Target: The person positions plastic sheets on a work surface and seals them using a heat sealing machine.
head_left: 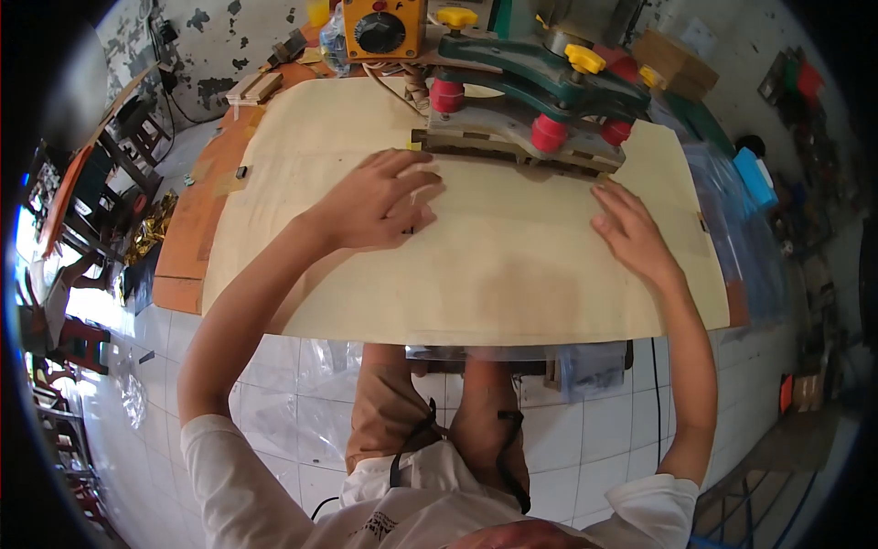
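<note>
My left hand (380, 201) is over a large cream sheet (512, 247), fingers spread, its fingertips near the left end of the press. By its thumb shows a small dark mark, too small to name. My right hand (633, 236) lies at the right part of the sheet, fingers stretched toward the press's lower edge, with nothing seen in it. Between and beyond both hands stands a green press head (540, 78) with yellow knobs (585, 59) and red round spacers (549, 133). Beneath it, a long dark-edged bar (512, 156) sits just above or on the sheet; I cannot tell which.
Behind the sheet stands an orange control box (382, 32) with a black dial and a cable. Wooden blocks (254, 89) sit at the back left of the orange tabletop (187, 238). Clear plastic sheets (732, 220) hang at the right. A cardboard box (675, 64) is behind the press.
</note>
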`<move>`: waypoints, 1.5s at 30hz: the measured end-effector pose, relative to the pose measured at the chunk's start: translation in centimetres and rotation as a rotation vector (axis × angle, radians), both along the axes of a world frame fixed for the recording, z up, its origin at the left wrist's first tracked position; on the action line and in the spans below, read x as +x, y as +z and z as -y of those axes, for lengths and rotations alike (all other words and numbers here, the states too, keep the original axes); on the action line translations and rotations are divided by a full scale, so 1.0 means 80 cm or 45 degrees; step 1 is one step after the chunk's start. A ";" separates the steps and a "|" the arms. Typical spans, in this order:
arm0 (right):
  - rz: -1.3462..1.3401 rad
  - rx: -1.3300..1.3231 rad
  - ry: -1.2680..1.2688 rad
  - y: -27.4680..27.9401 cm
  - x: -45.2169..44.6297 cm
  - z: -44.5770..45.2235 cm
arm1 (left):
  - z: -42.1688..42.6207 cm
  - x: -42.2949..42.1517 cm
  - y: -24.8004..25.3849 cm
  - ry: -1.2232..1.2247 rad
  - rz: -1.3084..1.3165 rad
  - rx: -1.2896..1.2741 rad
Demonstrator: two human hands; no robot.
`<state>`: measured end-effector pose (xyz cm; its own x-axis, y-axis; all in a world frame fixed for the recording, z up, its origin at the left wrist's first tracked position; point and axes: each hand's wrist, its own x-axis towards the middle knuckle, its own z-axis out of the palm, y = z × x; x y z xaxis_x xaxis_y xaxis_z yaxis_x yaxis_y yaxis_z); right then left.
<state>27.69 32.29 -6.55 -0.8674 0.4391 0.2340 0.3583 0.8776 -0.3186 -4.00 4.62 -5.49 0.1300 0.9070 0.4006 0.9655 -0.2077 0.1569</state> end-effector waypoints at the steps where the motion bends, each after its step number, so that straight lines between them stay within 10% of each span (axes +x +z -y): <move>1: -0.002 0.004 0.008 -0.002 -0.005 0.004 | -0.004 0.000 -0.003 0.008 -0.002 0.004; 45: 0.112 0.165 -0.014 -0.015 -0.019 0.018 | -0.005 -0.015 -0.037 -0.029 0.094 -0.047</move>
